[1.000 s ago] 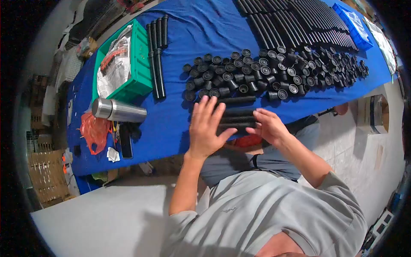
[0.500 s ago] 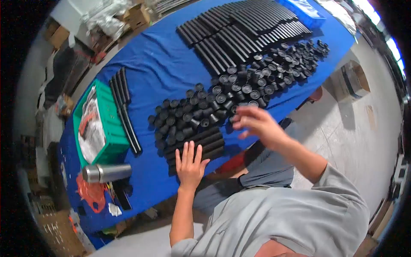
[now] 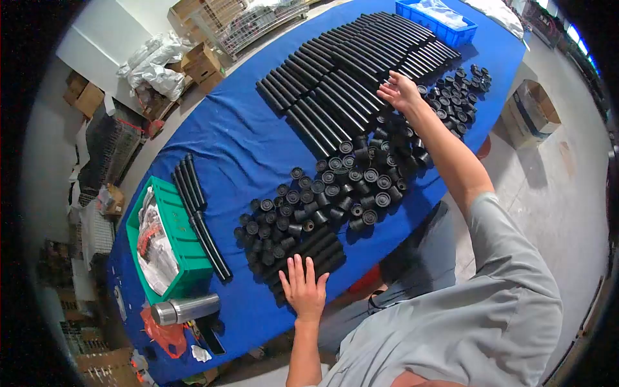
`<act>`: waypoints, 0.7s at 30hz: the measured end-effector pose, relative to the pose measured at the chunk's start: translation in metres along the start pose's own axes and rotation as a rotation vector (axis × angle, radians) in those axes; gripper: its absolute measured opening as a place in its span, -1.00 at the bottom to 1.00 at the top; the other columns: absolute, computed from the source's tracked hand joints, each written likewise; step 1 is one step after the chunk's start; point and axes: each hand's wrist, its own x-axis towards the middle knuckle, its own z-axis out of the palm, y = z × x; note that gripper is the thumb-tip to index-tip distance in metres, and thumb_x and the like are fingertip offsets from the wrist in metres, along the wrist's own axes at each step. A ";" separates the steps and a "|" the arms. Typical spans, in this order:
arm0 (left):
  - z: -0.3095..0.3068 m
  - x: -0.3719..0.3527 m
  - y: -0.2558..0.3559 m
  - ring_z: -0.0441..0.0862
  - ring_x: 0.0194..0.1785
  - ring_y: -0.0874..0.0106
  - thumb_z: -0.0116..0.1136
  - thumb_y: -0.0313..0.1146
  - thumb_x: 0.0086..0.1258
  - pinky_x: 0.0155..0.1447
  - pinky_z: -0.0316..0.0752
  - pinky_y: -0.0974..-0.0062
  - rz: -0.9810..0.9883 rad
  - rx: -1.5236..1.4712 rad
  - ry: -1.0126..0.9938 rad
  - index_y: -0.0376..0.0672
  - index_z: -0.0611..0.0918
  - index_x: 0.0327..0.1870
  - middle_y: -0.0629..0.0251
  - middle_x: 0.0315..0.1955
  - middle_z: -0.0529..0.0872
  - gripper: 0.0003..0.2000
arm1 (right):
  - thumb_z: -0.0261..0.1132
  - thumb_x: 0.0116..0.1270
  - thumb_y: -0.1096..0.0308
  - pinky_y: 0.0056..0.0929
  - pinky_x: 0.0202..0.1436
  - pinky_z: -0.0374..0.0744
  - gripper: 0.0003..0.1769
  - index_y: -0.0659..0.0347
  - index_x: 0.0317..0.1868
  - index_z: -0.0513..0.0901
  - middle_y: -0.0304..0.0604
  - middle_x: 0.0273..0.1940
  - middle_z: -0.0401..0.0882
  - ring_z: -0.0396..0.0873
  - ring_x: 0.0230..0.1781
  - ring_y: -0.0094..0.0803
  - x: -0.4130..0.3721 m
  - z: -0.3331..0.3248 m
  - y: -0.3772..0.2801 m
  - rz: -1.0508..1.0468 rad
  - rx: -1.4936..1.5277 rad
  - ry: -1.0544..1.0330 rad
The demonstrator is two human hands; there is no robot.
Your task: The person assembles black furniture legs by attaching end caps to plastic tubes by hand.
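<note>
My left hand lies with spread fingers across a short row of black tubes near the front edge of the table. At the far side, my right hand is stretched out over the edge of a large layout of black tubes in staggered rows. Its fingers are loosely bent and apart, with nothing visible in them. Between the two hands spreads a heap of black round caps, some showing ringed faces and others lying on their sides.
A green crate with plastic bags stands at the left, beside several black tubes. Close by are a steel flask and a red plastic bag. A blue bin sits at the far end; a cardboard box is on the floor.
My right hand has moved from over the near caps out to the far tube rows. My left hand stays on the short row of tubes. The camera view has shifted.
</note>
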 end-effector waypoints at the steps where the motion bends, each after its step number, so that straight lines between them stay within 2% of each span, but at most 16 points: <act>1: 0.000 0.001 0.000 0.32 0.60 0.00 0.31 0.01 0.45 0.59 0.12 -0.22 -0.012 -0.008 -0.006 -0.17 0.58 0.40 0.00 0.50 0.46 -0.39 | 0.28 0.55 0.15 0.13 0.46 0.53 -0.12 0.38 0.64 0.03 0.35 0.59 0.05 0.26 0.55 0.16 0.010 -0.001 0.003 -0.004 0.011 0.029; 2: 0.000 0.000 -0.002 0.32 0.60 0.00 0.31 0.01 0.45 0.60 0.11 -0.22 -0.013 -0.021 -0.009 -0.17 0.59 0.40 -0.01 0.50 0.46 -0.40 | 0.26 0.57 0.17 0.19 0.48 0.49 -0.12 0.36 0.65 0.00 0.36 0.61 -0.02 0.21 0.57 0.20 0.020 -0.001 0.004 -0.001 0.062 0.019; 5: 0.001 -0.001 -0.002 0.32 0.60 0.00 0.32 0.02 0.44 0.60 0.09 -0.21 -0.013 -0.024 -0.008 -0.17 0.60 0.39 0.00 0.50 0.46 -0.40 | 0.28 0.55 0.17 0.18 0.51 0.47 -0.16 0.44 0.59 0.06 0.32 0.48 0.16 0.27 0.51 0.21 0.017 0.008 0.005 -0.022 0.035 0.060; 6: 0.001 0.000 -0.002 0.32 0.60 -0.01 0.33 0.02 0.43 0.61 0.09 -0.21 -0.018 -0.022 -0.010 -0.17 0.61 0.37 0.01 0.50 0.47 -0.40 | 0.24 0.58 0.21 0.23 0.53 0.44 -0.17 0.42 0.61 0.01 0.34 0.56 0.06 0.16 0.57 0.26 0.020 0.005 0.007 -0.034 0.065 0.033; 9: 0.002 -0.001 -0.002 0.32 0.59 -0.01 0.33 0.04 0.43 0.61 0.09 -0.22 -0.020 -0.022 -0.013 -0.17 0.61 0.37 0.01 0.50 0.47 -0.40 | 0.18 0.61 0.26 0.29 0.54 0.40 -0.19 0.40 0.64 -0.05 0.35 0.61 -0.06 0.04 0.63 0.29 0.024 0.006 0.009 -0.077 0.132 -0.035; 10: 0.002 0.000 -0.003 0.32 0.59 -0.02 0.33 0.04 0.43 0.61 0.09 -0.22 -0.017 -0.018 -0.015 -0.16 0.61 0.37 0.01 0.50 0.47 -0.40 | 0.09 0.64 0.28 0.34 0.55 0.37 -0.24 0.36 0.65 -0.07 0.32 0.65 -0.15 -0.11 0.68 0.28 0.022 0.008 0.009 -0.063 0.149 -0.038; 13: 0.001 0.000 -0.003 0.32 0.59 -0.02 0.32 0.04 0.44 0.60 0.09 -0.22 -0.015 -0.007 -0.021 -0.15 0.60 0.39 0.01 0.50 0.46 -0.39 | 0.03 0.67 0.24 0.36 0.56 0.35 -0.27 0.28 0.67 -0.07 0.27 0.68 -0.20 -0.14 0.69 0.26 0.022 0.013 0.012 -0.100 0.160 -0.049; 14: 0.000 0.000 -0.003 0.33 0.59 -0.02 0.32 0.05 0.44 0.60 0.09 -0.22 -0.015 -0.005 -0.025 -0.15 0.59 0.39 0.01 0.50 0.46 -0.39 | -0.03 0.69 0.22 0.39 0.56 0.32 -0.30 0.17 0.69 -0.06 0.20 0.70 -0.25 -0.21 0.71 0.23 0.023 0.013 0.013 -0.090 0.164 -0.057; 17: 0.000 0.000 -0.002 0.32 0.59 -0.02 0.32 0.05 0.44 0.60 0.09 -0.23 -0.015 -0.008 -0.033 -0.14 0.58 0.40 0.02 0.51 0.46 -0.38 | -0.03 0.69 0.22 0.43 0.56 0.29 -0.29 0.09 0.70 -0.09 0.15 0.71 -0.29 -0.27 0.72 0.16 0.026 0.017 0.016 -0.076 0.165 -0.105; 21: 0.000 0.001 -0.001 0.38 0.57 0.02 0.28 0.07 0.47 0.60 0.13 -0.20 -0.009 0.021 -0.011 -0.12 0.61 0.37 0.04 0.47 0.51 -0.42 | -0.03 0.70 0.19 0.48 0.56 0.25 -0.24 0.03 0.72 -0.19 0.07 0.73 -0.43 -0.44 0.74 0.07 0.032 0.024 0.014 -0.042 0.232 -0.112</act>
